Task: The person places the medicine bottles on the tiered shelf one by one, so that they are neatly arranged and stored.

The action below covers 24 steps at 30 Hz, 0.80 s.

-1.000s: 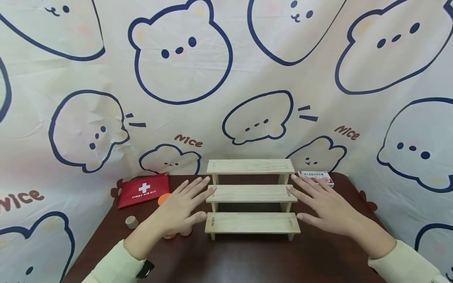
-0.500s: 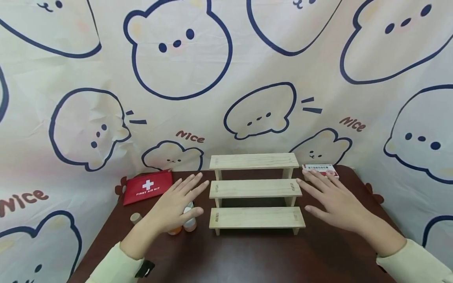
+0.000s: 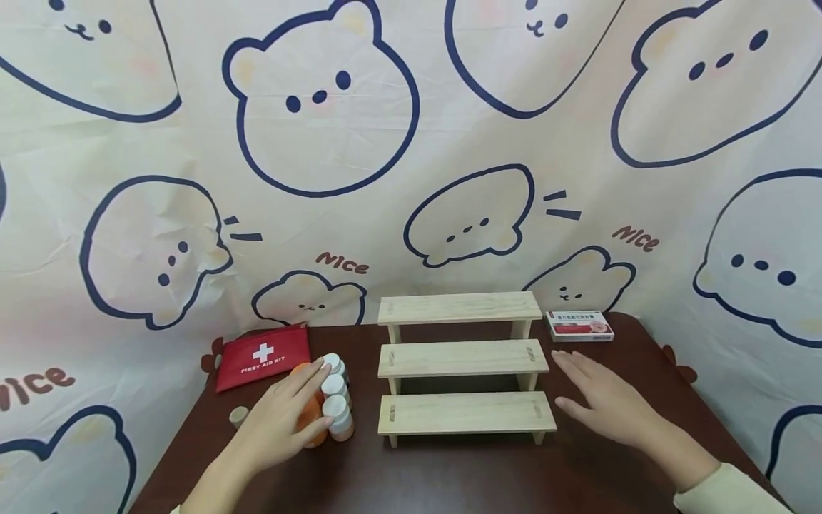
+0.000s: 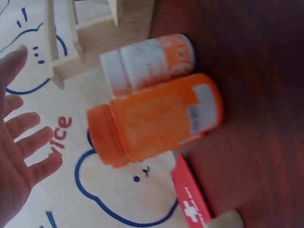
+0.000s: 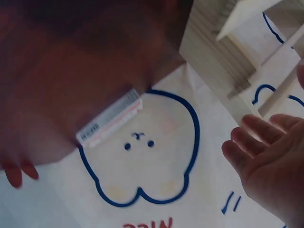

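Observation:
My left hand [image 3: 279, 414] is above the orange bottle [image 3: 312, 417] and beside white-capped bottles [image 3: 337, 414] at the left of the table. Its fingers are extended and hold nothing. In the left wrist view, the spread fingers are apart from the orange bottle [image 4: 154, 121] and the white and orange pill bottle [image 4: 147, 61]. To the right of a three-step wooden rack [image 3: 465, 412] hovers my right hand [image 3: 606, 400], fingers loosely extended. A white and red medicine box [image 3: 580, 326] lies beyond it. The left hand hides part of the orange bottle.
A red first aid kit pouch [image 3: 263, 357] lies at the back left of the dark brown table [image 3: 449, 475]. A small pale cylinder [image 3: 238, 416] stands near the left edge. Behind everything hangs a cloth [image 3: 321, 143] printed with cartoon bears.
My left hand has moved left and down toward the bottles, whose white caps now show. The right hand has lowered slightly, away from the medicine box in the view. The rack stays put.

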Tool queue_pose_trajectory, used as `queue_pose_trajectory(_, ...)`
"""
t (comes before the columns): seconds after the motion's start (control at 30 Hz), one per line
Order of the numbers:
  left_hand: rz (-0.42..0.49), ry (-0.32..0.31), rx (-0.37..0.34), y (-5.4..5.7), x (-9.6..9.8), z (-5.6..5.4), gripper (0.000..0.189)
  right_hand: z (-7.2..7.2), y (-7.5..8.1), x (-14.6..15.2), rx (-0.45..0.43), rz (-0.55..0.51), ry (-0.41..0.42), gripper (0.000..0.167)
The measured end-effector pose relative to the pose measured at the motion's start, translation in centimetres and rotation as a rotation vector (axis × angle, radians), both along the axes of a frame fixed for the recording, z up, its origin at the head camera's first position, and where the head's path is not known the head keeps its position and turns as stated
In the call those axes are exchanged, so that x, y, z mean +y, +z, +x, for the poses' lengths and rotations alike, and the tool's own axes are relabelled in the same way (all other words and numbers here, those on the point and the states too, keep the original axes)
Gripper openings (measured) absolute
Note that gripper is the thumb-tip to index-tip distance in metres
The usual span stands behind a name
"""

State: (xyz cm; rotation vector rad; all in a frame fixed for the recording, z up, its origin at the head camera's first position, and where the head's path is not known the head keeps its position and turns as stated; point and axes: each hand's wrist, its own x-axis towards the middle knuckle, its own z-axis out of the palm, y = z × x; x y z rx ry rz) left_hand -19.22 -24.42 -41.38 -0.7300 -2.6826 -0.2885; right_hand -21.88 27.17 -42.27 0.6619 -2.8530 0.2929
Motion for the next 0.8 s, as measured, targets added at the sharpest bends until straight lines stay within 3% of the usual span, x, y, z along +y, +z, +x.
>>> queue_pose_trajectory(0.17,0.029,0.028,0.005,-0.9,-1.2,0.7,0.073,0.3,-2.2,-0.6,-0.080,-0.046,-0.106,0.073)
queue_pose_trajectory(0.37,0.049,0.167,-0.139,-1.0,-2.3,1.4,0.056,0.8,-4.0,-1.7,-0.171,-0.108,-0.166,0.064)
queue_pose_trajectory(0.47,0.019,0.191,-0.187,-0.9,-2.4,1.3,0.045,0.9,-4.3,-2.0,-0.206,-0.159,-0.197,0.054)
queue_pose_trajectory(0.63,-0.029,0.200,-0.193,-1.0,-2.3,0.9,0.034,0.7,-4.5,-2.2,-0.268,-0.260,-0.223,0.036)
queue_pose_trajectory(0.8,-0.027,0.220,-0.167,-1.3,-2.4,0.9,0.036,0.2,-5.1,-2.5,-0.399,-0.456,-0.251,0.036)
